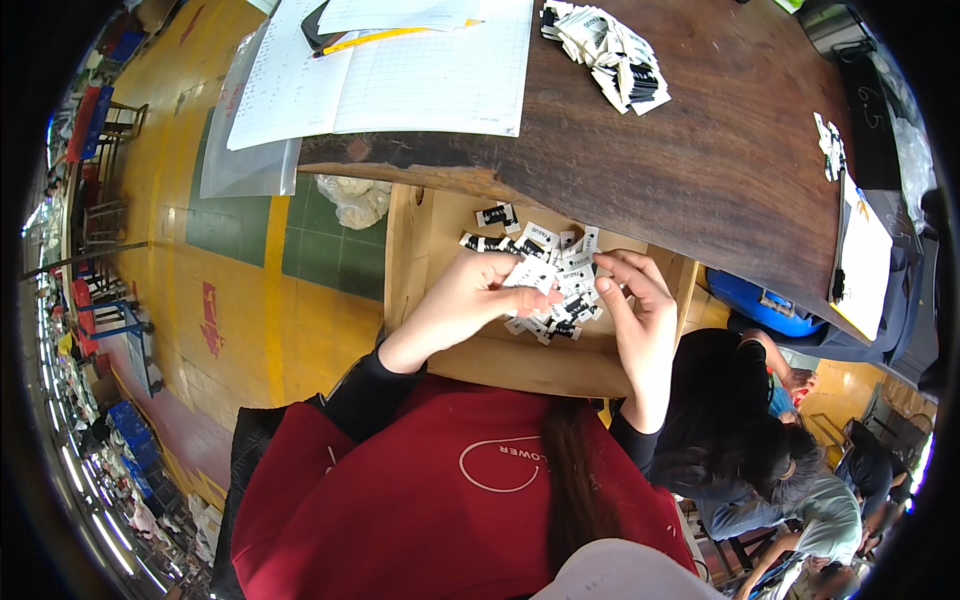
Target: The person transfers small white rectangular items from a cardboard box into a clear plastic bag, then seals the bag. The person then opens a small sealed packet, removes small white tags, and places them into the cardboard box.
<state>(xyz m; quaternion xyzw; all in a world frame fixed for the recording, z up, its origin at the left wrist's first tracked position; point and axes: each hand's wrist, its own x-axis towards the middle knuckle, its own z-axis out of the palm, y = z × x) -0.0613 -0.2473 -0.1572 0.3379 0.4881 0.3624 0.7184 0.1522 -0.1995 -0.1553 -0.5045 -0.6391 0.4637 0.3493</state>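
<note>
My left hand [470, 300] pinches a few small white fabric labels [530, 274] between thumb and fingers, above an open wooden drawer [440, 215]. Black and white labels [575, 283] lie in a loose heap inside the drawer, partly hidden by my hands. My right hand [640, 300] is over the heap's right side, thumb and index finger apart. Its index fingertip is close to a white label [590, 240]; whether it touches that label is unclear.
Above the drawer is a dark wooden tabletop [690, 150] bearing a pile of labels [615, 60], an open notebook [430, 85] and a yellow pencil [400, 34]. A clipboard [862, 255] is at right. Another person [740, 420] bends close on my right.
</note>
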